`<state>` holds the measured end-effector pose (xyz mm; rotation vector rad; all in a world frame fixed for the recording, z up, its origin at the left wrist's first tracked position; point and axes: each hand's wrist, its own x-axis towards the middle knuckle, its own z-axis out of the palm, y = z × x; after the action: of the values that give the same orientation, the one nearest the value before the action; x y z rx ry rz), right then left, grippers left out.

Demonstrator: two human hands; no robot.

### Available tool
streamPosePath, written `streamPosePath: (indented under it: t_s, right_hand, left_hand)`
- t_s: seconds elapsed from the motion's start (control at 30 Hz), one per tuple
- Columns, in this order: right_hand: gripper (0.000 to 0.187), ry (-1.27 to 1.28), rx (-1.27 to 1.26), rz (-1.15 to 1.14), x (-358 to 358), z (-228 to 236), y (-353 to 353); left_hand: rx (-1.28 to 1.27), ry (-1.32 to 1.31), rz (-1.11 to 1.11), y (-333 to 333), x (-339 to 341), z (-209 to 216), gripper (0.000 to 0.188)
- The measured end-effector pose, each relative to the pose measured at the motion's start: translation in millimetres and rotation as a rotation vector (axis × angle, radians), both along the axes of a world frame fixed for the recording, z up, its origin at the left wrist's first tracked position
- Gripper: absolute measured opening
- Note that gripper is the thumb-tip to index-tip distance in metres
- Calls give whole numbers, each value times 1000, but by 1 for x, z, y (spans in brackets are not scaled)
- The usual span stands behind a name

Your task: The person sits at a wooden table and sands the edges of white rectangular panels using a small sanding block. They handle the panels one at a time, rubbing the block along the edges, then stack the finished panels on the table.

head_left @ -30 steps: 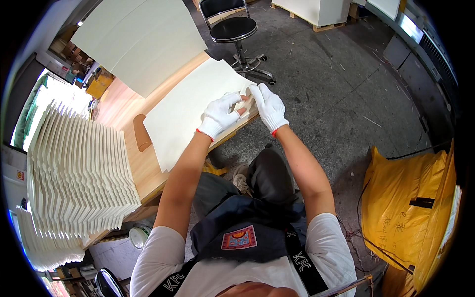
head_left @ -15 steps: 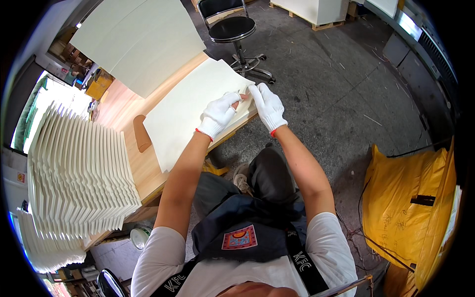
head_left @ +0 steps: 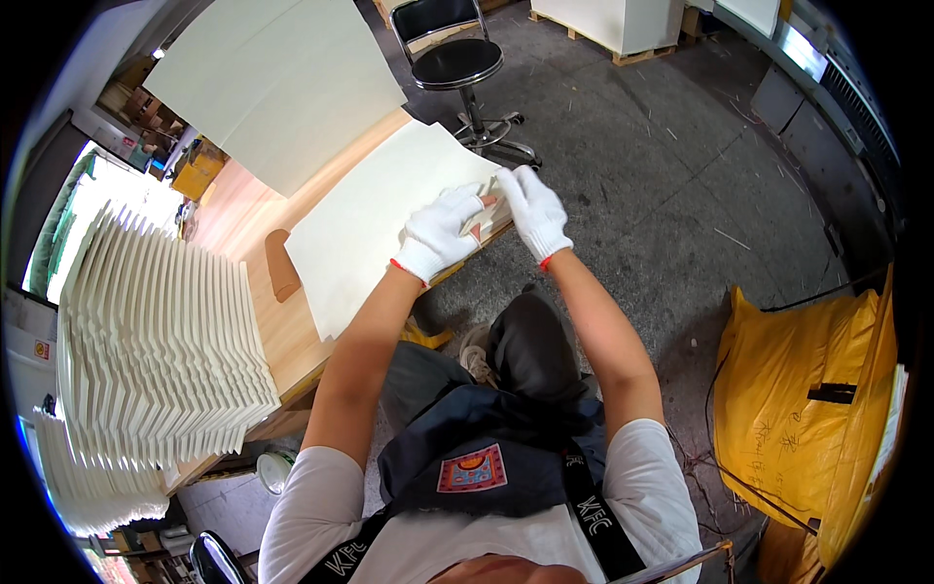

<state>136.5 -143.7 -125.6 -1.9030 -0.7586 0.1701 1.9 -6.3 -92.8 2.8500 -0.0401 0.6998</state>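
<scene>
A large cream sheet of card [head_left: 370, 209] lies on the wooden table, its right part slightly bent near the table edge. My left hand [head_left: 443, 234], in a white knitted glove with bare thumb and fingertip showing, rests on the sheet near that edge with thumb and forefinger apart. My right hand [head_left: 537, 214], gloved in white with a red cuff, is at the sheet's right corner, its fingers closed on the edge; the fingertips are partly hidden. Creased layers show between the two hands.
A brown curved piece [head_left: 282, 265] lies beside the sheet. Tall stacks of folded white card [head_left: 161, 341] stand on the left. Large pale boards [head_left: 277, 88] lean at the table's far end. A black stool [head_left: 457, 63] stands beyond; a yellow covered bundle [head_left: 798, 409] is at right.
My left hand has shifted slightly right, and its thumb and forefinger have spread apart on the sheet. The right hand has moved a little to the right and toward me, staying at the corner.
</scene>
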Motion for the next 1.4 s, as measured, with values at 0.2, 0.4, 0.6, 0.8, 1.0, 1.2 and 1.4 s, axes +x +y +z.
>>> streamPosePath:
  t_s: [0.2, 0.4, 0.6, 0.8, 1.0, 1.2, 1.4]
  right_hand:
    - [55, -207, -328, 89, 19, 2, -23]
    - [46, -546, -275, 177, 16, -2, -21]
    - [44, -713, -277, 208, 21, 10, -15]
    - [52, -203, -89, 232, 11, 13, -1]
    - [52, 74, 12, 66, -3, 2, 7]
    - [51, 46, 11, 47, -2, -9, 10]
    - [49, 40, 36, 59, -3, -7, 9]
  left_hand:
    - [43, 26, 96, -2, -8, -1, 44]
    - [117, 238, 236, -1, 2, 4, 31]
    - [98, 143, 276, 21, 20, -15, 34]
    - [-41, 228, 162, 23, 11, -9, 35]
    - [-399, 156, 39, 23, 6, -6, 31]
    - [-350, 171, 71, 19, 5, -5, 34]
    - [-411, 237, 104, 17, 4, 1, 35]
